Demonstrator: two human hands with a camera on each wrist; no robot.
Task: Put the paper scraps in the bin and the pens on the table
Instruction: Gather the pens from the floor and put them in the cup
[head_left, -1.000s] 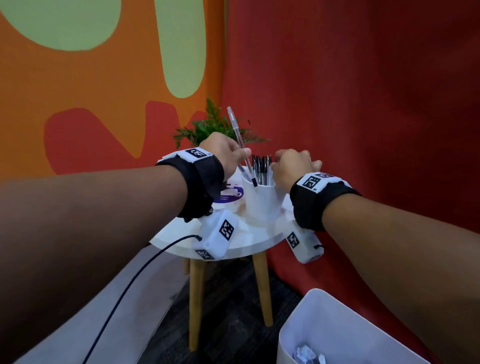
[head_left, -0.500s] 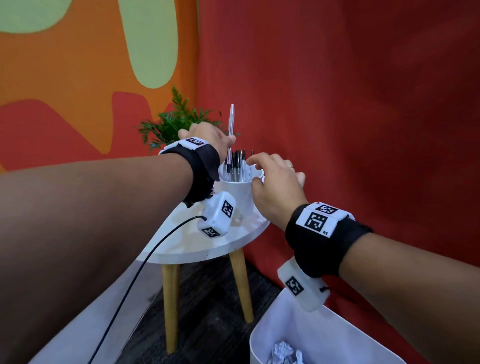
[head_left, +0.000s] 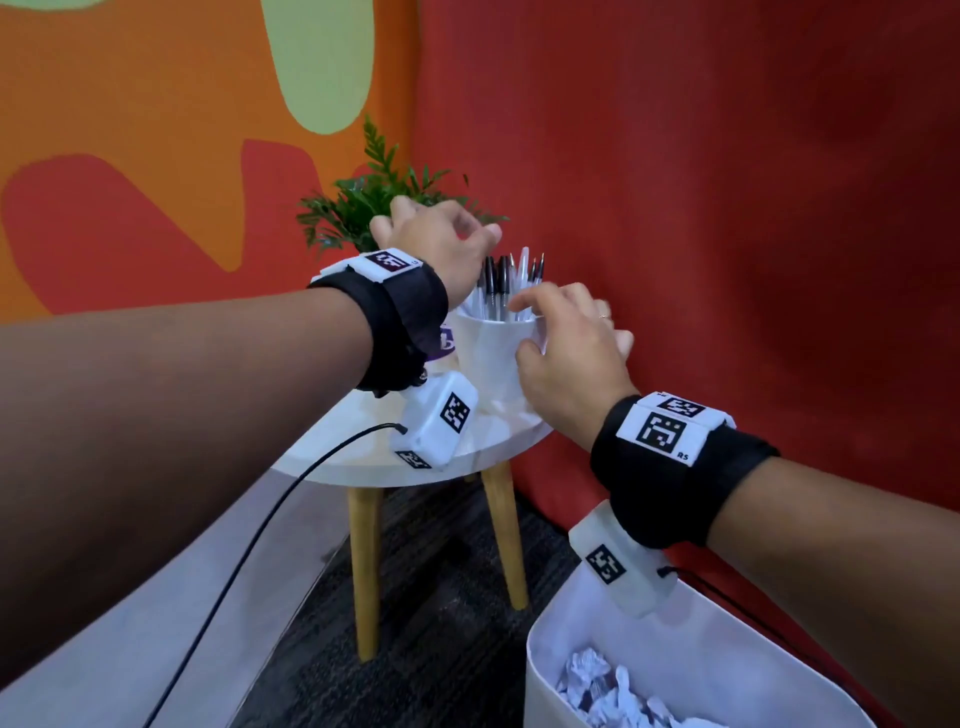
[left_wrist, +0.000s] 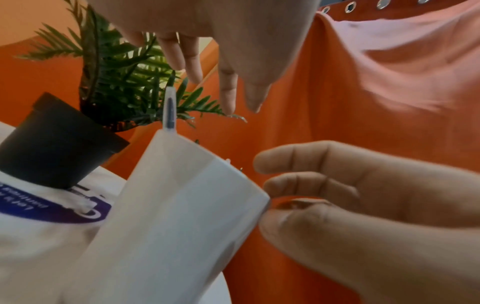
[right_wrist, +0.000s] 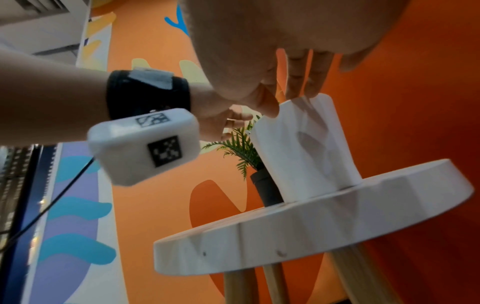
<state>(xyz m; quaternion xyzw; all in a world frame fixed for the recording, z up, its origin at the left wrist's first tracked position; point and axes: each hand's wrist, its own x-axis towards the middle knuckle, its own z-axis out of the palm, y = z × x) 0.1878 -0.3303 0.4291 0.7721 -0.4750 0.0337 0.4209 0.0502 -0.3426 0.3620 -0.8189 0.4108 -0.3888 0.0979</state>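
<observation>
Several pens (head_left: 501, 283) stand in a white cup (head_left: 491, 358) on the small round white table (head_left: 363, 462). My left hand (head_left: 480, 234) hovers just above the pens, its fingers (left_wrist: 228, 96) hanging loose and holding nothing. One clear pen (left_wrist: 168, 109) pokes up over the cup (left_wrist: 182, 205) rim beneath them. My right hand (head_left: 530, 325) pinches the cup's near rim, thumb (right_wrist: 267, 107) outside on the cup (right_wrist: 306, 148) and fingers over the edge. Crumpled paper scraps (head_left: 597, 680) lie in the white bin (head_left: 545, 654) on the floor at lower right.
A small fern in a black pot (left_wrist: 52, 144) stands behind the cup on a purple sticker (left_wrist: 52, 211). A red curtain (head_left: 727, 260) hangs close behind and to the right of the table. The table has light wooden legs (head_left: 366, 571) on dark carpet.
My left hand lowered the clear pen into the cup and let go of it. My right hand shifted to the cup's near rim and took hold. The view swung left and down.
</observation>
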